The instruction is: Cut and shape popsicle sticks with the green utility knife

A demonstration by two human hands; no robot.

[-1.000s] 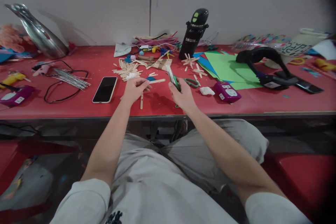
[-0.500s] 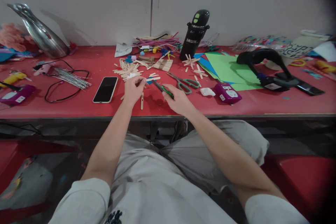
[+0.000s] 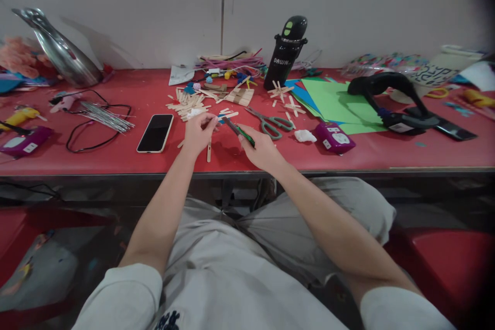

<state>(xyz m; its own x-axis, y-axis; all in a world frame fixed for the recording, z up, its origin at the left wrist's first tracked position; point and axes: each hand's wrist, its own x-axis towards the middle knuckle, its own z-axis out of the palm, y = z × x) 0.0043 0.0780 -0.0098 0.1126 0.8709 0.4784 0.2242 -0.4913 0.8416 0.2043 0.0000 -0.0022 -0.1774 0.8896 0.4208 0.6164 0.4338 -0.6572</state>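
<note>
My right hand (image 3: 262, 149) is wrapped around a craft knife (image 3: 246, 135) with a green and black handle, its blade pointing up and left. The fingers of my left hand (image 3: 198, 133) are pinched together just left of the blade tip; whatever they hold is too small to make out. A wooden craft stick with a slot in it (image 3: 209, 151) lies on the table below my left hand. Behind both hands is a loose pile of wooden craft sticks (image 3: 189, 104). Grey-green scissors (image 3: 273, 124) lie open beyond my right hand.
A phone (image 3: 155, 133) lies left of my hands. To the right are crumpled white tissue (image 3: 305, 136), a purple box (image 3: 334, 137), green paper (image 3: 336, 103) and a black headset (image 3: 394, 105). A black bottle (image 3: 284, 56) stands behind; a steel jug (image 3: 64, 51) is at the far left.
The knife and my right hand have shifted very slightly. My left hand has moved a few pixels right, still pinched.
</note>
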